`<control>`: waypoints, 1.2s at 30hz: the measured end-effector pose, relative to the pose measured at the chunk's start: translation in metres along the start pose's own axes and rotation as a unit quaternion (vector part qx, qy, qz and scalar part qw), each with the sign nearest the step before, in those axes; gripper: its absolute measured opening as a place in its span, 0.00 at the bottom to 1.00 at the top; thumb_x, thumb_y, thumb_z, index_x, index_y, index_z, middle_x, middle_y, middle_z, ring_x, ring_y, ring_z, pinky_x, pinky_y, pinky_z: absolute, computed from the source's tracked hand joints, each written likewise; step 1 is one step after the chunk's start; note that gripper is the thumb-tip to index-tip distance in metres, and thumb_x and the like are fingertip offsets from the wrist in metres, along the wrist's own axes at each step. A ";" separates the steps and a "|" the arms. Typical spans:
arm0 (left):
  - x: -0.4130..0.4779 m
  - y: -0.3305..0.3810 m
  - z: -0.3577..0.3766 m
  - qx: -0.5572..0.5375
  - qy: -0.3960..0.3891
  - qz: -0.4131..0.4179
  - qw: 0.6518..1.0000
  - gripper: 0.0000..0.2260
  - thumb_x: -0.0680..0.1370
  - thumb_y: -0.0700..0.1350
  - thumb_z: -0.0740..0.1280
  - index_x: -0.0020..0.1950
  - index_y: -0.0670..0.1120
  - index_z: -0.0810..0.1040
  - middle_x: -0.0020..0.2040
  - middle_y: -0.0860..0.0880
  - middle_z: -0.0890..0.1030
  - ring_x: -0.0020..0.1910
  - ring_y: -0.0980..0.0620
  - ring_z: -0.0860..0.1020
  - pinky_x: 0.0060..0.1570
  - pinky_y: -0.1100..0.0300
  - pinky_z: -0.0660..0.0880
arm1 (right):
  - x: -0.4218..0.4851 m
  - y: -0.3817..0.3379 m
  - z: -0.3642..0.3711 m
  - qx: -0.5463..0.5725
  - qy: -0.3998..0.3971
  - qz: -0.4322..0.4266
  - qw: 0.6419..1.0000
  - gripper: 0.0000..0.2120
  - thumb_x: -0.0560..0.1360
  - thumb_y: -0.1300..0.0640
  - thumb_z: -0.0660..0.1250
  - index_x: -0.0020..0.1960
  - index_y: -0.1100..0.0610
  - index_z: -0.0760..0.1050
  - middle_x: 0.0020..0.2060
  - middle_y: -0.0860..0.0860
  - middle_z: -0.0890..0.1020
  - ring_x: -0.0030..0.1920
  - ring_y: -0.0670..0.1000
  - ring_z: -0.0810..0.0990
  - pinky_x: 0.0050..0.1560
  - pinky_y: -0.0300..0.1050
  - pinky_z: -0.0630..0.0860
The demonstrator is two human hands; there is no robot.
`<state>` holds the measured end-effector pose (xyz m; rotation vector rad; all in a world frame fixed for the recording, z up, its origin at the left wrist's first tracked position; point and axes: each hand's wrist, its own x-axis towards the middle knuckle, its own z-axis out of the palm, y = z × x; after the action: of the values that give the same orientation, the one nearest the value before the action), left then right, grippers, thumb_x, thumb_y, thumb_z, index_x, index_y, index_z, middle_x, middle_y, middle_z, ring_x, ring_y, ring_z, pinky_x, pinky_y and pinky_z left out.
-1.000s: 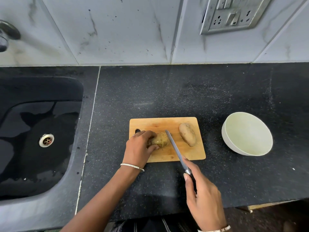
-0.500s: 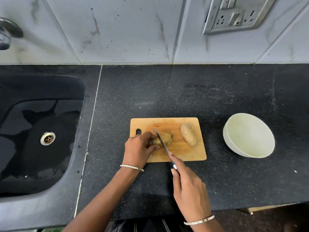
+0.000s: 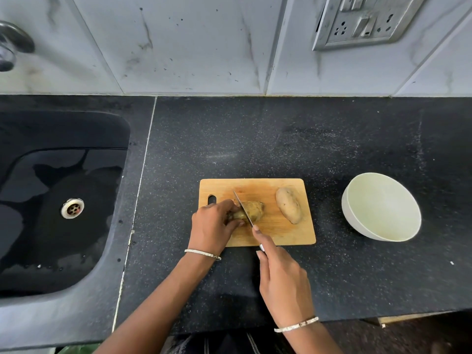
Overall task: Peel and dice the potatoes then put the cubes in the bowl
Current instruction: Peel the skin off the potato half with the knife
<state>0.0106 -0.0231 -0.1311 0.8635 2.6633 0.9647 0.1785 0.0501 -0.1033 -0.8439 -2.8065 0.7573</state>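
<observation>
A wooden cutting board (image 3: pixel 286 236) lies on the black counter. On its left half my left hand (image 3: pixel 213 226) grips a brown, unpeeled potato (image 3: pixel 255 210) by its left end. My right hand (image 3: pixel 282 279) holds a knife (image 3: pixel 243 208) by the handle, forefinger stretched along the spine. The blade lies across the held potato, close to my left fingers. A second whole potato (image 3: pixel 290 208) rests on the board's right half. A pale empty bowl (image 3: pixel 381 206) stands to the right of the board.
A dark sink (image 3: pixel 58 200) with a metal drain (image 3: pixel 72 208) fills the left side, a tap (image 3: pixel 11 47) above it. A tiled wall with a socket plate (image 3: pixel 365 19) stands behind. The counter's front edge (image 3: pixel 383 318) runs just below my right wrist.
My right hand has moved forward and left, bringing the knife from beside the potato to across it near my left fingers. My left hand has kept its hold on the potato.
</observation>
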 end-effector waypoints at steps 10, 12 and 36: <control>-0.004 0.006 -0.001 0.003 0.018 -0.003 1.000 0.10 0.69 0.50 0.77 0.47 0.53 0.81 0.43 0.56 0.84 0.43 0.53 0.82 0.42 0.59 0.74 | -0.001 0.002 0.007 0.026 0.013 0.005 1.000 0.26 0.79 0.55 0.64 0.73 0.37 0.62 0.40 0.45 0.81 0.35 0.50 0.81 0.30 0.47 0.75; -0.004 0.005 -0.002 0.007 0.015 -0.007 1.000 0.10 0.69 0.51 0.77 0.47 0.53 0.81 0.42 0.56 0.84 0.43 0.53 0.82 0.42 0.58 0.75 | 0.003 0.002 0.010 0.012 0.021 0.004 1.000 0.26 0.79 0.54 0.63 0.73 0.37 0.62 0.39 0.46 0.81 0.34 0.51 0.81 0.29 0.49 0.75; -0.003 0.005 -0.006 0.009 -0.014 0.028 0.999 0.15 0.70 0.52 0.75 0.54 0.53 0.76 0.49 0.58 0.81 0.46 0.55 0.81 0.44 0.56 0.77 | 0.006 0.005 0.024 -0.009 0.016 -0.002 1.000 0.25 0.80 0.54 0.61 0.74 0.38 0.60 0.41 0.47 0.80 0.36 0.52 0.81 0.30 0.49 0.75</control>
<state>0.0133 -0.0249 -0.1232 0.9522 2.6412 0.9355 0.1703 0.0462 -0.1263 -0.8449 -2.7894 0.7124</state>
